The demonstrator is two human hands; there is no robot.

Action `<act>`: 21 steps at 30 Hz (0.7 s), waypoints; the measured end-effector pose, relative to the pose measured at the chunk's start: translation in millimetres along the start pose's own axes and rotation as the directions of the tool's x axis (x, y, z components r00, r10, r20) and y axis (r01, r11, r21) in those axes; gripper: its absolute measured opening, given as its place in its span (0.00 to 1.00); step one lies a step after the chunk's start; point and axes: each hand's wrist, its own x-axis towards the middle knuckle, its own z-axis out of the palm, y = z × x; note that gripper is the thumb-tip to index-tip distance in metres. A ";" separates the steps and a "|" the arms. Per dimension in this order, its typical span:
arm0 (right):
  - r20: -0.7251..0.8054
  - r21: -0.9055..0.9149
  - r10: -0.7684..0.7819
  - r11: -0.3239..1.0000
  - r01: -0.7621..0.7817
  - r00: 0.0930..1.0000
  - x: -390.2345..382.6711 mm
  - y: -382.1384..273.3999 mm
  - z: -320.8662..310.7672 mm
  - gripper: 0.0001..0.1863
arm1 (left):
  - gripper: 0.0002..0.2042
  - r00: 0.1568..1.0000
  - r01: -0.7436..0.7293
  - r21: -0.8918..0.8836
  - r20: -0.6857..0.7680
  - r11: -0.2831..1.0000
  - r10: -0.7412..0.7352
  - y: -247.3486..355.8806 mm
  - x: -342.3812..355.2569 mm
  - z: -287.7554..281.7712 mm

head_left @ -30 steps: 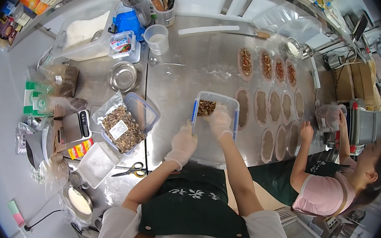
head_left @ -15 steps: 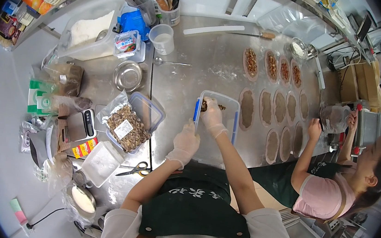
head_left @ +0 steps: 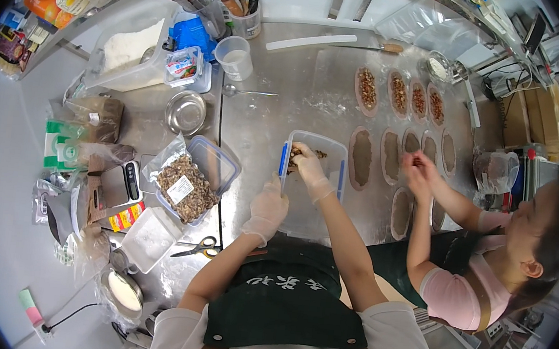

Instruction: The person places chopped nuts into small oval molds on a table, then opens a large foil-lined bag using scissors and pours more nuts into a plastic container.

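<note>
Gloved in clear plastic, my left hand [head_left: 268, 204] grips the left side of a clear plastic box [head_left: 315, 219] by its blue-clipped edge. My right hand [head_left: 310, 171], also gloved, reaches down inside that box. Its fingers are closed around brown nut pieces [head_left: 294, 164], which look like walnuts; the fingertips are partly hidden. More bits show beside the fingers, at the far end of the box. Left of my hands, a clear bag of chopped nuts [head_left: 189, 189] lies in a second blue-edged box [head_left: 225, 162].
Flat oval dough pieces [head_left: 361, 159] lie in rows to the right; the far row [head_left: 399, 95] carries nuts. A co-worker's hands [head_left: 419, 175] are over the middle row. Scissors [head_left: 197, 247], a white tray [head_left: 150, 239], a metal bowl [head_left: 186, 112] and a scale [head_left: 122, 184] stand left.
The co-worker has let go of the clear plastic container at right and brought both hands over the dough. My right hand has shifted slightly within the box; my left keeps its grip.
</note>
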 end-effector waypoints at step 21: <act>0.166 0.560 0.352 0.735 -0.382 0.921 -8.7 -34.7 1.9 0.15 | 0.27 0.986 0.072 -0.117 -0.139 0.991 -0.088 -15.5 -1.1 4.0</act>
